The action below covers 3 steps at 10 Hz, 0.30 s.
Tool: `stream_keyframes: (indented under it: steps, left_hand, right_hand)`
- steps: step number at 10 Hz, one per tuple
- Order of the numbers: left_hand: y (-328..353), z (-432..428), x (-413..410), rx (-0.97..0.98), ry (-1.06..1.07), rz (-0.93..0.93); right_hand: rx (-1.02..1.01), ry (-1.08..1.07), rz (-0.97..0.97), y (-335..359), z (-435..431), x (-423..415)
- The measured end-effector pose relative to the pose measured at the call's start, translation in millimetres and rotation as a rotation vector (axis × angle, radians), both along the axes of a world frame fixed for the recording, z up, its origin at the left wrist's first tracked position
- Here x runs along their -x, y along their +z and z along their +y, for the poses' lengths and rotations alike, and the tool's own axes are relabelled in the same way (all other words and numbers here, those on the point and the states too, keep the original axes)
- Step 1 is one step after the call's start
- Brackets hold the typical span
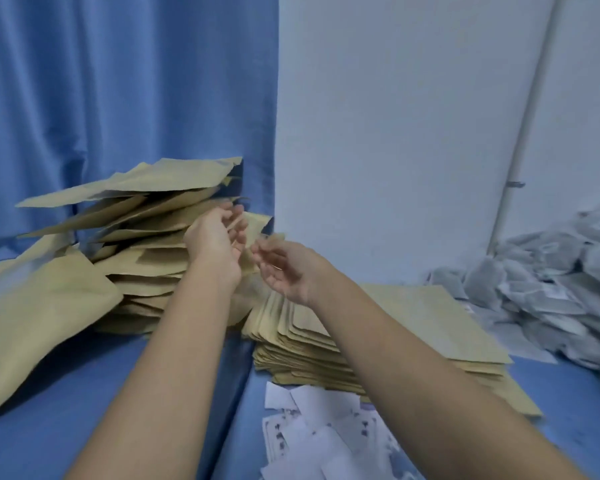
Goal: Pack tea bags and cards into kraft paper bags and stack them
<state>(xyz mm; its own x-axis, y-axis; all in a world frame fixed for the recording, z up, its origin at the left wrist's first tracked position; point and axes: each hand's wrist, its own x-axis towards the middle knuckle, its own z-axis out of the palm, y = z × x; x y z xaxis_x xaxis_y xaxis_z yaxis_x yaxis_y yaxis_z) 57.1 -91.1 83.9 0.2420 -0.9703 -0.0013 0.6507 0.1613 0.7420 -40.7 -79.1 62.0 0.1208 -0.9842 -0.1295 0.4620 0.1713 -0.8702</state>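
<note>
Close together above the blue-covered counter [101, 393], both hands hang before the leaning pile of filled kraft paper bags [136, 244]. The left hand [215, 240] is relaxed, fingers loosely curled, holding nothing. The right hand [284, 268] bends its fingers beside a blurred kraft corner, and I cannot tell whether it pinches it. A flat stack of empty kraft bags [430, 327] lies under the right wrist, loose white cards [326, 427] are scattered just in front of it, and a heap of tea bags [551, 278] sits far right.
</note>
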Motion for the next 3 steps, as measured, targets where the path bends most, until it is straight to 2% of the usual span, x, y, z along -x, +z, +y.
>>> stream_keyframes:
  steps: [2,3]
  left_hand:
    - [-46.0,65.4,99.0,-0.006,-0.16,-0.071]
    - [-89.0,89.1,133.4,-0.042,-0.141,-0.125]
  right_hand:
    - [0.053,-0.207,0.03,-51.9,82.9,88.1]
    - [0.102,-0.391,0.097,-85.6,109.6,121.1]
